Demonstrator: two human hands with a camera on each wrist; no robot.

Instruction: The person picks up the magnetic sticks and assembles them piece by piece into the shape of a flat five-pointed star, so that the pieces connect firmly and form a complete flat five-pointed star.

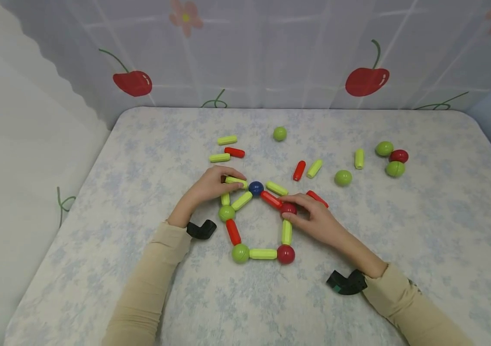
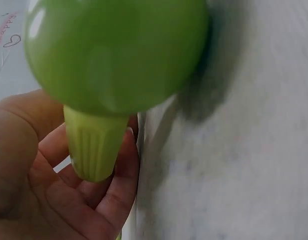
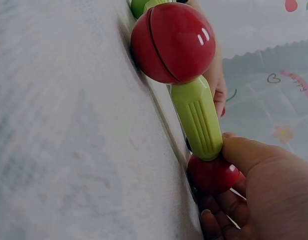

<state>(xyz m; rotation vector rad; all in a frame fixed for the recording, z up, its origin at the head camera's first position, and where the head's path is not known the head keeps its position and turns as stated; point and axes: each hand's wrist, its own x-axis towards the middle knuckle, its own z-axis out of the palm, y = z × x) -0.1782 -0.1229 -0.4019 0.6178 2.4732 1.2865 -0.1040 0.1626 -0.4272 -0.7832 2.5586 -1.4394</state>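
Balls and rods of a magnetic-looking building toy form a five-sided ring on the table. At its top left, my left hand (image 1: 208, 186) pinches a yellow-green rod (image 1: 236, 182) beside the blue ball (image 1: 256, 188). Another short rod (image 1: 225, 199) sticks up from the left green ball (image 1: 226, 213). My right hand (image 1: 319, 220) holds the upper red ball (image 1: 288, 208) between thumb and fingers, where a red rod (image 1: 271, 200) and a yellow-green rod (image 1: 286, 232) meet. In the right wrist view, the lower red ball (image 3: 173, 42) stands nearest the camera.
Behind the hands lie loose red and yellow-green rods (image 1: 227, 140) and a green ball (image 1: 280, 133). A loose red rod (image 1: 317, 199) is just past the right hand. Further right are more green balls (image 1: 343, 178) and a red ball (image 1: 398, 156). A patterned cloth covers the table (image 1: 444, 230).
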